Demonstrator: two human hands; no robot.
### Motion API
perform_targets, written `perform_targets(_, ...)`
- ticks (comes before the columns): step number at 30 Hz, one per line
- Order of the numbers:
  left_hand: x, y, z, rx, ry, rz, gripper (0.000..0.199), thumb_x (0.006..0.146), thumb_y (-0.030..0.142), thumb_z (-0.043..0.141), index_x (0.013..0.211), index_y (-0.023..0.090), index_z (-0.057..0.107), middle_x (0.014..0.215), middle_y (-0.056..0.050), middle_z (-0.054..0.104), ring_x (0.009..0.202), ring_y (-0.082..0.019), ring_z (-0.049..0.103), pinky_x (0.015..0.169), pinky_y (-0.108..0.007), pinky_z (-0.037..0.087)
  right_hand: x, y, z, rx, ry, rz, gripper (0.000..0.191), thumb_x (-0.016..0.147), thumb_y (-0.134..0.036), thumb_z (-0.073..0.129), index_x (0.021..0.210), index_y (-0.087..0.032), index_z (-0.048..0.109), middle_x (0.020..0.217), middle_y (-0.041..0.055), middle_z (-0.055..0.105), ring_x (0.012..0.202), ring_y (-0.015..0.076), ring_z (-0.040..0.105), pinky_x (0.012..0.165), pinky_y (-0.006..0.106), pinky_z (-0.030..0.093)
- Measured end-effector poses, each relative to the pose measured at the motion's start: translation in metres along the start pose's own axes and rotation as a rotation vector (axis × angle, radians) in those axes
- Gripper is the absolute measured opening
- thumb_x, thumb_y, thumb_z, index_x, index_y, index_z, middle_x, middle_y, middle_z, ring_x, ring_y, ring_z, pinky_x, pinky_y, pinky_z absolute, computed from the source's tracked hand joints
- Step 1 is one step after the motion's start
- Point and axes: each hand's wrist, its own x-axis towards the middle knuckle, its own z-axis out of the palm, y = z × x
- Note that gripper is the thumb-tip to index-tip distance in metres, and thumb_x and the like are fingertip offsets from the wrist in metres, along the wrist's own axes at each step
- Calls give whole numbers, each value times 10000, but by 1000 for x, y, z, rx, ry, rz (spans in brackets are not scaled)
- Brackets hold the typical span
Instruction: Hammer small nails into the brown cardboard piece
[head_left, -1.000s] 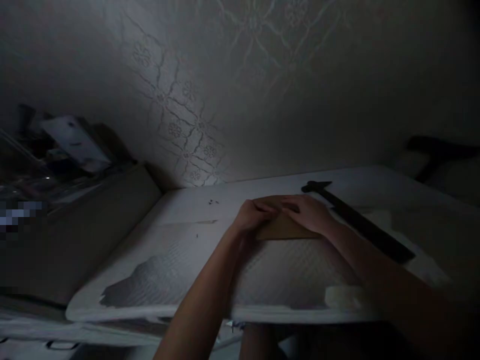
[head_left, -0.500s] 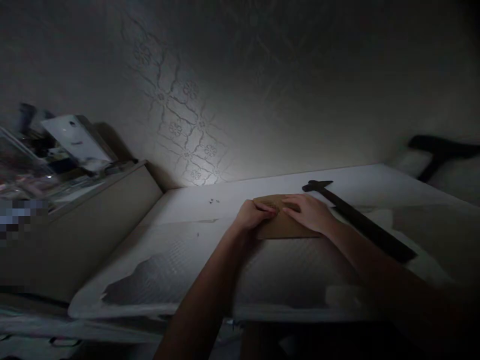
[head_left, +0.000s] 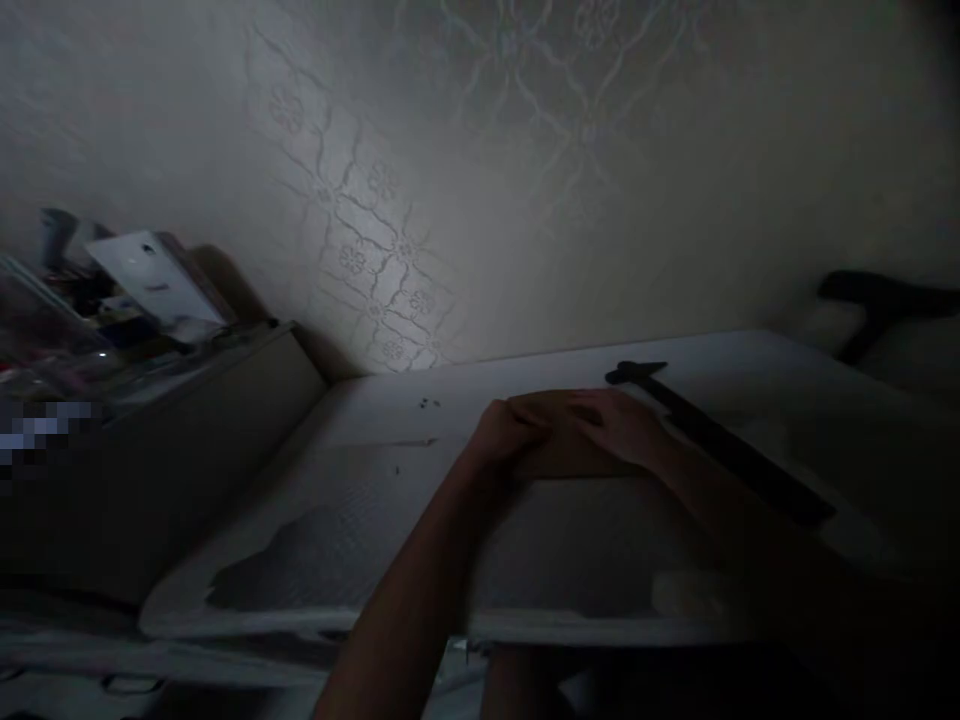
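Both the left hand [head_left: 501, 430], fingers curled, and right hand [head_left: 619, 425], loosely bent, touch the board [head_left: 574, 457] at centre; I can't tell whether either pinches anything. Dimness could cause a slip, knocking the hammer [head_left: 720, 440] at two o'clock.

I watch through one head-worn view, looking forward and down across the nearby tabletop [head_left: 382, 415] to the patterned wall [head_left: 517, 260] rising behind it
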Motion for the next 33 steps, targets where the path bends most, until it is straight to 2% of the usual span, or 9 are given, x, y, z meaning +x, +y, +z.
perform_targets(8, 4, -7, 3, -52, 15, 89, 165, 647, 214, 672, 779, 132, 730, 801, -56, 700, 703, -143, 610, 669, -229, 471, 0, -1, 0, 5, 13, 3, 293, 836, -345, 516, 1058, -206, 646, 1146, 50, 621, 1045, 229, 556, 902, 355, 433)
perform_targets(12, 5, -8, 3, -15, 12, 99, 191, 674, 272, 658, 774, 124, 724, 764, -51, 689, 687, -143, 597, 633, -226, 460, 0, -1, -1, 13, 13, -16, 302, 838, -347, 513, 1060, -191, 645, 1138, 68, 624, 1037, 242, 561, 899, 378, 434)
perform_targets(20, 5, -5, 3, -8, 6, 116, 131, 655, 201, 650, 743, 134, 720, 773, -34, 693, 705, -141, 608, 679, -227, 471, 1, 3, 2, 33, 10, -36, 295, 835, -347, 515, 1059, -201, 641, 1140, 66, 621, 1048, 244, 556, 900, 378, 435)
perform_targets(27, 4, -4, 3, 68, 7, 91, 136, 669, 206, 650, 763, 143, 725, 780, -37, 697, 714, -147, 619, 689, -236, 488, 0, 3, 2, 52, 46, -47, 279, 825, -332, 530, 1034, -192, 650, 1117, 78, 631, 1023, 257, 567, 879, 392, 445)
perform_targets(33, 3, -3, 2, 126, -11, 127, 151, 673, 198, 628, 777, 148, 726, 751, -19, 691, 707, -135, 611, 698, -222, 480, 0, 3, 2, 55, 54, -53, 267, 824, -319, 534, 1027, -193, 651, 1125, 79, 627, 1027, 255, 565, 886, 392, 441)
